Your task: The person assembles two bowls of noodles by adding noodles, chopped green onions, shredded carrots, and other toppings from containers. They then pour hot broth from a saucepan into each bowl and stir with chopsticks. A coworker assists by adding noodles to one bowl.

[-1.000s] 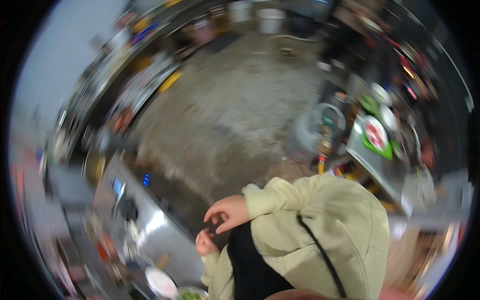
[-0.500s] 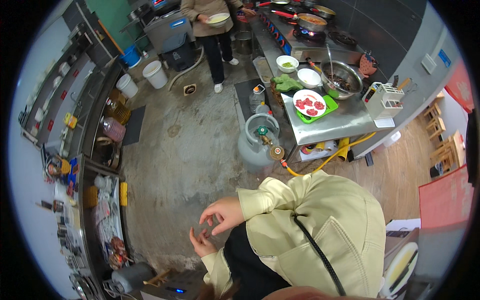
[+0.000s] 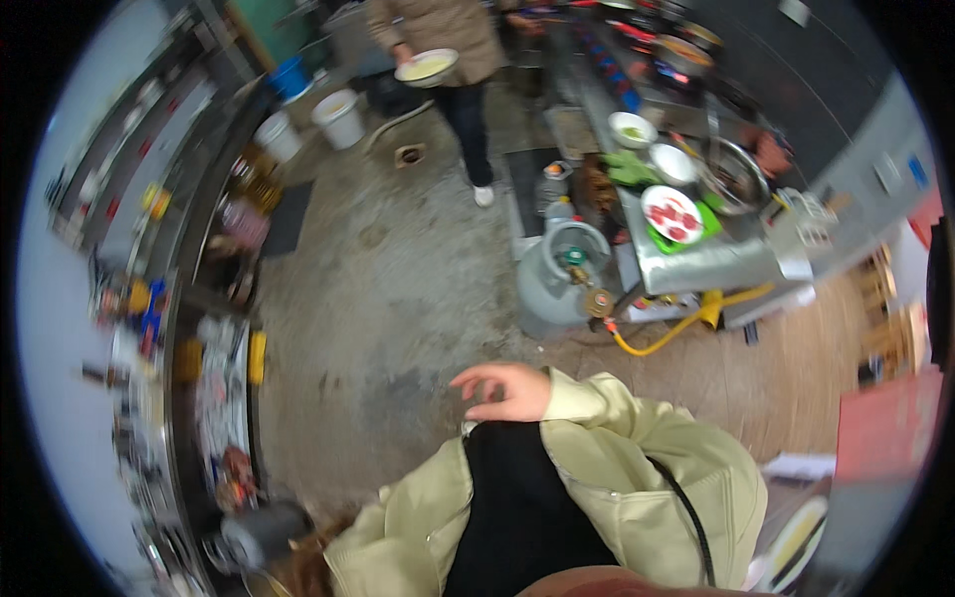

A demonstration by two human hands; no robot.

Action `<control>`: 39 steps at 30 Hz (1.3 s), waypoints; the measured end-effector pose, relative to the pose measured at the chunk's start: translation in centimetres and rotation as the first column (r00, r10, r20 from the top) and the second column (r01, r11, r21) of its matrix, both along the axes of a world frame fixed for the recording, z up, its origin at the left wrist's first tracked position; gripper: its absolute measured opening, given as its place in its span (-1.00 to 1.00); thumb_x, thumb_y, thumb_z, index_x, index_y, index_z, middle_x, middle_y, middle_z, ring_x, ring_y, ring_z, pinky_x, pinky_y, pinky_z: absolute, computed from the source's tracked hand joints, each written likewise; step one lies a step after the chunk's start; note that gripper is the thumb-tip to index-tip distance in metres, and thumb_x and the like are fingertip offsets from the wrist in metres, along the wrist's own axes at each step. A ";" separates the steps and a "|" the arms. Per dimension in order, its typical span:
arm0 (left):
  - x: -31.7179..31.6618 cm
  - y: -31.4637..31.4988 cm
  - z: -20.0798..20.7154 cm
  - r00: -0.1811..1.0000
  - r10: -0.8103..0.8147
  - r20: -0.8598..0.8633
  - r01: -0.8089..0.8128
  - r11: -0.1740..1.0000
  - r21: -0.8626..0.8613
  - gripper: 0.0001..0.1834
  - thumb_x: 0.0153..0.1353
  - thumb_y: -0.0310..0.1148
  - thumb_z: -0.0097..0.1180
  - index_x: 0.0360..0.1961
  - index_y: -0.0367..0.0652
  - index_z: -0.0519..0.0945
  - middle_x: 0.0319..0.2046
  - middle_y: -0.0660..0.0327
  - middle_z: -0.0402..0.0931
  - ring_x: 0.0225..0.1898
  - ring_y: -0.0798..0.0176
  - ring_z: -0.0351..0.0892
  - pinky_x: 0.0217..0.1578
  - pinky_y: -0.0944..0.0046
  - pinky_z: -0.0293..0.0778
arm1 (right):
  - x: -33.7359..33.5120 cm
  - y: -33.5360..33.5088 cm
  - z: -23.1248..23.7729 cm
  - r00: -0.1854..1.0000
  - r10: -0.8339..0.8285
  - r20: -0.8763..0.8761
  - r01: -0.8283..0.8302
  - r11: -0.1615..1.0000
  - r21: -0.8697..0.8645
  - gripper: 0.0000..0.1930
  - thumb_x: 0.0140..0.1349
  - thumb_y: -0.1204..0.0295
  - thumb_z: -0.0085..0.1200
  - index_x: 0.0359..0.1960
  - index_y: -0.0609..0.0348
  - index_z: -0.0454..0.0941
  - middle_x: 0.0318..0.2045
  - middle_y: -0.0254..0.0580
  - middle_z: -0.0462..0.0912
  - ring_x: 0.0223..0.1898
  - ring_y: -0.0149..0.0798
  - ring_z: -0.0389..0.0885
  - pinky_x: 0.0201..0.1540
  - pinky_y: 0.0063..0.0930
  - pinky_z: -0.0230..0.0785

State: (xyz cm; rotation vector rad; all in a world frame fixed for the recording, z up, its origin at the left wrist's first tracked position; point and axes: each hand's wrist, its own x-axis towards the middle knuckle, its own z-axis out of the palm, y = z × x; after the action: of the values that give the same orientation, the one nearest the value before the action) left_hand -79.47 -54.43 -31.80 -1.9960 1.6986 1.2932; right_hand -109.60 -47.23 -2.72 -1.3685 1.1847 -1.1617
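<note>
My right hand (image 3: pixel 503 390) is held over the concrete floor in front of my body, thumb and curved fingers apart, with nothing in them. Its pale yellow sleeve (image 3: pixel 607 403) comes in from the lower right. The left sleeve (image 3: pixel 418 497) reaches up beside my black top (image 3: pixel 502 488); my left hand is hidden at its end. Nearest ahead of the right hand stands a grey gas cylinder (image 3: pixel 542 303) with a green valve knob (image 3: pixel 575 257), away from the hand. A yellow hose (image 3: pixel 652 343) runs from its regulator (image 3: pixel 597 302). The picture is somewhat blurred.
On a steel table (image 3: pixel 686 269) are a plate of red meat (image 3: pixel 652 223), white bowls and a large steel bowl (image 3: pixel 761 184). Another person (image 3: pixel 477 60) at the back holds a bowl (image 3: pixel 428 80). White buckets (image 3: pixel 340 126) and a cluttered counter (image 3: pixel 179 328) line the left.
The view has swung, so the room sits further right in it. My left hand has gone out of sight at its cuff. My right hand has moved right and up in the picture.
</note>
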 end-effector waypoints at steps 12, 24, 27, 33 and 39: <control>-2.0 16.5 -2.3 0.777 0.628 -0.031 -0.627 0.778 0.051 -0.19 0.09 -0.15 0.22 0.32 -0.16 0.16 0.01 -0.01 0.43 0.00 0.05 0.44 0.02 0.19 0.36 | -4.2 -1.5 -1.4 0.867 0.494 0.063 -0.493 0.833 0.251 -0.44 0.06 0.65 0.13 0.17 0.23 0.34 -0.10 -0.19 0.51 -0.31 -0.50 0.49 -0.30 -0.68 0.36; -4.2 37.4 -0.6 -0.168 0.961 -0.221 -0.949 -0.218 -0.226 -0.06 -0.01 -0.07 0.32 0.33 -0.17 0.13 0.19 -0.08 0.31 0.19 -0.02 0.33 0.18 0.16 0.28 | 8.8 2.7 -4.8 0.134 0.983 0.125 -0.949 0.091 0.303 -0.49 0.09 0.64 0.14 0.13 0.20 0.38 -0.12 -0.22 0.51 -0.33 -0.53 0.43 -0.29 -0.67 0.33; -4.5 41.9 1.3 -0.306 0.830 -0.465 -0.793 -0.493 -0.357 -0.06 0.03 -0.17 0.32 0.36 -0.10 0.06 0.09 -0.18 0.37 0.11 -0.08 0.41 0.08 0.02 0.37 | 11.9 6.3 -5.5 -0.032 0.987 0.154 -0.957 -0.075 0.280 -0.51 0.09 0.62 0.15 0.11 0.20 0.40 -0.13 -0.25 0.51 -0.32 -0.53 0.43 -0.23 -0.67 0.33; -1.3 53.2 4.9 -0.408 0.656 -0.635 -0.559 -0.730 -0.394 -0.14 0.13 -0.17 0.24 0.36 -0.02 0.04 0.11 -0.09 0.33 -0.09 0.08 0.54 -0.09 0.09 0.47 | 20.8 15.5 -7.6 -0.199 0.969 0.149 -0.953 -0.226 0.201 -0.55 0.17 0.53 0.07 0.14 0.14 0.38 -0.16 -0.30 0.54 -0.43 -0.55 0.48 -0.61 -0.77 0.18; 6.4 57.8 7.2 -0.459 0.525 -0.717 -0.542 -0.805 -0.242 -0.20 0.21 -0.12 0.13 0.37 0.00 0.00 0.14 0.02 0.29 -0.13 0.09 0.52 -0.13 0.11 0.47 | 27.6 22.7 -8.8 0.080 0.976 0.201 -0.953 0.017 0.302 -0.67 0.27 0.35 0.06 0.05 0.15 0.47 -0.19 -0.27 0.57 -0.43 -0.57 0.47 -0.61 -0.76 0.18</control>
State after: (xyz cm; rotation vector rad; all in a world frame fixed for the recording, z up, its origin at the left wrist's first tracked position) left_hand -73.10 3.37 -24.57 -4.3277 -1.2489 -0.0168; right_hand -81.97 -24.48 -11.49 -1.4347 0.1476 0.1957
